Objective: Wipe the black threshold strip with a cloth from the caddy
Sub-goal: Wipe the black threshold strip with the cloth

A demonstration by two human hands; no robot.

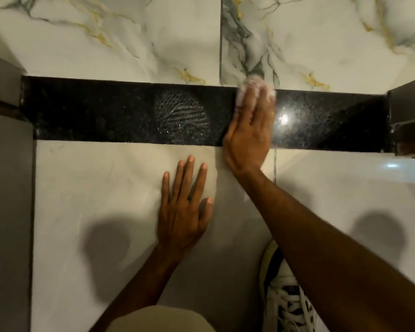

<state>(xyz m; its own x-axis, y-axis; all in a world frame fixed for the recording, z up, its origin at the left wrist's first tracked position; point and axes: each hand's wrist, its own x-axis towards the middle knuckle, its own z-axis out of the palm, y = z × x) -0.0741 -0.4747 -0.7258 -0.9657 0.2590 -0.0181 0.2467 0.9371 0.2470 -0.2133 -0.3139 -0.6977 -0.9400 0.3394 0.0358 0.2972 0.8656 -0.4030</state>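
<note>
The black threshold strip (94, 111) runs left to right across the floor between pale tiles. A dusty shoe print (181, 116) marks its middle. My right hand (249, 133) lies flat on the strip, right of the print, pressing a white cloth (254, 86) whose blurred edge shows beyond the fingertips. The strip to the right of the hand looks glossy with a light reflection. My left hand (185, 212) rests flat on the near tile, fingers spread, holding nothing. The caddy is not in view.
Marbled tiles (130, 39) with grey and gold veins lie beyond the strip. Dark door frame posts stand at the left (3, 92) and right (407, 116) ends. My white laced shoe (285, 295) and a knee are at the bottom.
</note>
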